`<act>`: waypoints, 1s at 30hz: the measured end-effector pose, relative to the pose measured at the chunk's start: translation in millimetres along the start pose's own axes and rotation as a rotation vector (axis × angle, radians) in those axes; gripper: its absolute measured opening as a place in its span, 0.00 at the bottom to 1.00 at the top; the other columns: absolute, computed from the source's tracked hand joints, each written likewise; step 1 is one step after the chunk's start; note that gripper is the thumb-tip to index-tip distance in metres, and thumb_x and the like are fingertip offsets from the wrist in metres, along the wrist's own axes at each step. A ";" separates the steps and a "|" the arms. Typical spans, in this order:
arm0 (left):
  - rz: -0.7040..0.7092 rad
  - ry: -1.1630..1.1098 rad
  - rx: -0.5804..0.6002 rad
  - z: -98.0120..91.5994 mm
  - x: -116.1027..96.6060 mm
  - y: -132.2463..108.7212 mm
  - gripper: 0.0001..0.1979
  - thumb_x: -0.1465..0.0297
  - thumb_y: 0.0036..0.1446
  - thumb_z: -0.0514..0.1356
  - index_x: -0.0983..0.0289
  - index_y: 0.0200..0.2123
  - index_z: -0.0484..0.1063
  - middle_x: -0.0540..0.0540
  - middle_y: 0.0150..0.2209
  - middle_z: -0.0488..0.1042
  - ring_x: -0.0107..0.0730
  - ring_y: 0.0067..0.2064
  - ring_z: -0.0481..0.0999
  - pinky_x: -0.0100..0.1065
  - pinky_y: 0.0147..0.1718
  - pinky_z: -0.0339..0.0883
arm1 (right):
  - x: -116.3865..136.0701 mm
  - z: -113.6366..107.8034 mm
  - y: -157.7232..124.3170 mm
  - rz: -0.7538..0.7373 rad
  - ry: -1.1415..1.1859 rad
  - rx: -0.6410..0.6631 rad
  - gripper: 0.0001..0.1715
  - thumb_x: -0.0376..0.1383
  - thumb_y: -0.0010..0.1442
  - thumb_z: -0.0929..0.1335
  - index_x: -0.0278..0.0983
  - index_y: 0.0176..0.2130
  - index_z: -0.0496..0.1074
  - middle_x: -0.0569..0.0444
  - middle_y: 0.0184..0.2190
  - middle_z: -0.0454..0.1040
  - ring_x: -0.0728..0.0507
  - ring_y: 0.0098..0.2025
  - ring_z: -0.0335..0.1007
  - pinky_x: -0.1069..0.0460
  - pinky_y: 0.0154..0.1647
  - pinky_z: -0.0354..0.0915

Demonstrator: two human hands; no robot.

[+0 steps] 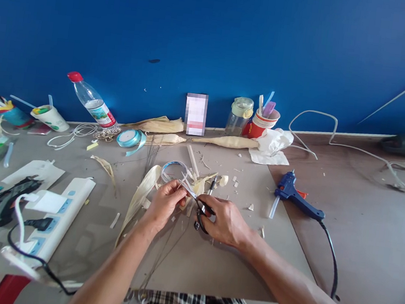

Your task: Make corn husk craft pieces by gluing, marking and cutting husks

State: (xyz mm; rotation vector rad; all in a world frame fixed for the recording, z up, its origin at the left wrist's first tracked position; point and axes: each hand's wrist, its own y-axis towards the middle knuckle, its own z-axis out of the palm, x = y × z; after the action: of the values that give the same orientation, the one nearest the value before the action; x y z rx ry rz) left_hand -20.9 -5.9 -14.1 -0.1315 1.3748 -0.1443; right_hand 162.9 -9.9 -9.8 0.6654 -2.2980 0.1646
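My right hand is closed around the black handles of a pair of scissors, its blades pointing up and left. The blade tips reach the fingers of my left hand, which are pinched together. What they pinch is too small to make out. Just beyond my hands lies a roll of clear tape. Dried corn husk pieces lie behind the scissors, and a long pale husk strip curves past my left wrist. A black pen rests beside the husk pieces. Thin dark wires run beneath my hands.
A blue glue gun lies to the right, its cord trailing to the front edge. On the left is a white power strip with plugs and cables. A bottle, blue ribbon roll, phone, jar and red cup line the wall.
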 end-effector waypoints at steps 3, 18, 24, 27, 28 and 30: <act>-0.003 -0.004 0.001 -1.1 1.5 1.0 0.05 0.69 0.48 0.63 0.65 0.26 0.70 0.47 0.24 0.70 0.20 0.23 0.64 0.25 0.23 0.58 | -0.6 -0.2 -0.3 -0.004 -0.005 0.001 0.20 0.31 0.51 0.64 0.37 0.45 0.70 0.55 0.27 0.72 0.48 0.28 0.67 0.57 0.32 0.60; -0.024 0.019 0.030 -4.7 -2.2 1.5 0.08 0.67 0.47 0.65 0.65 0.26 0.71 0.48 0.24 0.70 0.21 0.23 0.64 0.25 0.23 0.60 | 1.8 -4.0 -1.1 0.005 -0.018 0.036 0.19 0.30 0.50 0.64 0.37 0.43 0.71 0.55 0.27 0.73 0.48 0.29 0.68 0.57 0.31 0.58; -0.015 -0.009 0.048 -5.5 -1.1 2.7 0.08 0.67 0.48 0.65 0.66 0.26 0.71 0.48 0.24 0.70 0.20 0.22 0.65 0.25 0.23 0.60 | 0.5 -3.3 -0.8 -0.008 -0.016 0.033 0.19 0.30 0.50 0.64 0.37 0.44 0.71 0.55 0.27 0.73 0.48 0.29 0.67 0.56 0.32 0.59; -0.027 -0.029 0.050 -5.9 -0.5 3.0 0.08 0.67 0.48 0.65 0.66 0.26 0.71 0.48 0.24 0.71 0.20 0.22 0.65 0.25 0.24 0.60 | 0.6 -3.5 -0.6 -0.010 -0.018 0.022 0.20 0.30 0.50 0.64 0.37 0.44 0.71 0.55 0.27 0.73 0.48 0.28 0.67 0.56 0.31 0.59; -0.031 -0.030 0.047 -5.9 -0.4 3.0 0.08 0.67 0.48 0.65 0.66 0.26 0.71 0.48 0.25 0.71 0.20 0.22 0.65 0.25 0.24 0.60 | 0.7 -3.6 -0.6 -0.012 -0.018 0.021 0.20 0.30 0.50 0.64 0.37 0.44 0.71 0.55 0.27 0.72 0.48 0.28 0.67 0.56 0.31 0.59; -0.033 -0.024 0.039 -5.8 -0.5 2.9 0.08 0.67 0.47 0.65 0.66 0.26 0.72 0.49 0.25 0.71 0.20 0.22 0.65 0.25 0.24 0.60 | 0.6 -3.5 -0.6 -0.015 -0.018 0.020 0.19 0.30 0.50 0.64 0.37 0.44 0.71 0.55 0.27 0.72 0.48 0.28 0.67 0.57 0.31 0.59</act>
State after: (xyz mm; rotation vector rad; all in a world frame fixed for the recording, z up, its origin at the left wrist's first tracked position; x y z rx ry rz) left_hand -26.6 -3.0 -15.3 -0.1228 1.3452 -0.1961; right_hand 165.0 -9.6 -6.9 0.6974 -2.3109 0.1752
